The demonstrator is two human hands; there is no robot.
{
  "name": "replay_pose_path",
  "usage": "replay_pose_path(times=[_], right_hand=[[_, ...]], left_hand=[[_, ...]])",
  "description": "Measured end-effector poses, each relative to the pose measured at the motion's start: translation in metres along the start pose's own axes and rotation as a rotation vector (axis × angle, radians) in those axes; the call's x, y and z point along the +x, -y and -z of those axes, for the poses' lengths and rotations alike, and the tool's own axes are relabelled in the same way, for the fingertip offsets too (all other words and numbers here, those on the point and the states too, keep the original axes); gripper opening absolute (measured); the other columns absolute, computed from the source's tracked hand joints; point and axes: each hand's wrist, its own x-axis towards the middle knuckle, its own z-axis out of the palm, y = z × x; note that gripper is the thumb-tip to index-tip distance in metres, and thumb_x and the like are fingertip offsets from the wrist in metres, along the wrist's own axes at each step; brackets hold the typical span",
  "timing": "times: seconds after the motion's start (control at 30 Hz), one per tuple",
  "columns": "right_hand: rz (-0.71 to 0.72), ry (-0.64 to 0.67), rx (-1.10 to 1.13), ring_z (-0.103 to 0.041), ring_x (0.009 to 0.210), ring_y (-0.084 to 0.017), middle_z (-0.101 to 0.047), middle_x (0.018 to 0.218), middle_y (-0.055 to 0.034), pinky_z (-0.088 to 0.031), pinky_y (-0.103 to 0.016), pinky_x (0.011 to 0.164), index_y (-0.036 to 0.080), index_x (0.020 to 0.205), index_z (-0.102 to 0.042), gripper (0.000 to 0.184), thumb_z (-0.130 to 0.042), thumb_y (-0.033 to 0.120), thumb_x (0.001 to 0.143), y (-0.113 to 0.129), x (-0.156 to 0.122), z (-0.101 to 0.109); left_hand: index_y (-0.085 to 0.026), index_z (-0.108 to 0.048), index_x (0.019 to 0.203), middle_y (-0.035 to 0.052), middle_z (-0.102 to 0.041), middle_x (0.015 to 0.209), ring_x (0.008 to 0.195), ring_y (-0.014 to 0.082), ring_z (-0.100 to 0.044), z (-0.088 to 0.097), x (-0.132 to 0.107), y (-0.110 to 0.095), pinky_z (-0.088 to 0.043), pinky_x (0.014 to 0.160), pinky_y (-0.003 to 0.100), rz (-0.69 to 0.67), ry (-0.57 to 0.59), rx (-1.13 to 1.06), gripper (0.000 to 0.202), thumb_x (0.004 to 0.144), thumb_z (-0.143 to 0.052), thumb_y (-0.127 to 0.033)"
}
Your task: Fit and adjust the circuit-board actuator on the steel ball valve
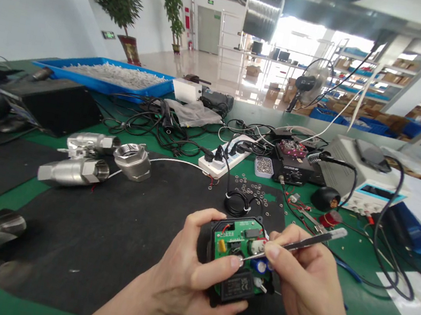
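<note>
My left hand (194,271) is wrapped round a black housing with a green circuit board (241,228) in it, held above the black mat. A black block marked CE (237,287), blue capacitors (260,265) and a yellow component (222,245) sit on the board. The left thumb presses near the board's middle. Pinched in my right hand (297,265) is a pair of dark tweezers (316,239) with a pale rear end. Their thin tip reaches the board beside the left thumbtip; whether it grips anything is too small to tell.
Metal valve bodies (73,171) lie at the left, near a black box (51,105). A white power strip (227,155), scattered small nuts or washers (248,188) and a tin of small parts (263,167) are behind the board. A soldering iron (320,157) and power supply (365,179) stand right.
</note>
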Motion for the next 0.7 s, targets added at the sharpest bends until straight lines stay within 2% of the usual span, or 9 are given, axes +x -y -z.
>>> replay_pose_path(times=[0.3, 0.53, 0.7], right_hand=[[0.035, 0.01, -0.057, -0.049, 0.07, -0.015, -0.056, 0.074, -0.0003, -0.038, -0.03, 0.064, 0.02, 0.079, -0.064, 0.029, -0.078, 0.043, 0.09, 0.004, 0.002, 0.001], [0.044, -0.003, -0.097, -0.046, 0.07, -0.015, -0.053, 0.072, 0.0001, -0.036, -0.031, 0.063, 0.021, 0.081, -0.065, 0.026, -0.08, 0.041, 0.089, 0.009, -0.004, 0.003], [0.072, -0.06, -0.138, -0.045, 0.068, -0.016, -0.054, 0.067, -0.0009, -0.034, -0.032, 0.063, 0.02, 0.072, -0.065, 0.03, -0.085, 0.041, 0.083, 0.017, -0.004, 0.0]], left_hand=[[-0.024, -0.05, 0.126, 0.0174, -0.043, 0.14, 0.13, 0.0365, -0.049, 0.0, 0.003, 0.0, -0.06, 0.094, 0.06, -0.063, -0.002, 0.017, 0.079, 0.058, -0.09, -0.034], [-0.026, -0.044, 0.127, 0.0199, -0.038, 0.147, 0.13, 0.0358, -0.05, -0.002, -0.001, 0.002, -0.061, 0.091, 0.057, -0.011, -0.013, -0.017, 0.083, 0.058, -0.091, -0.036], [-0.027, -0.043, 0.127, 0.0185, -0.039, 0.147, 0.13, 0.0328, -0.051, -0.004, -0.003, 0.004, -0.062, 0.092, 0.052, 0.021, -0.044, -0.054, 0.086, 0.056, -0.092, -0.037]])
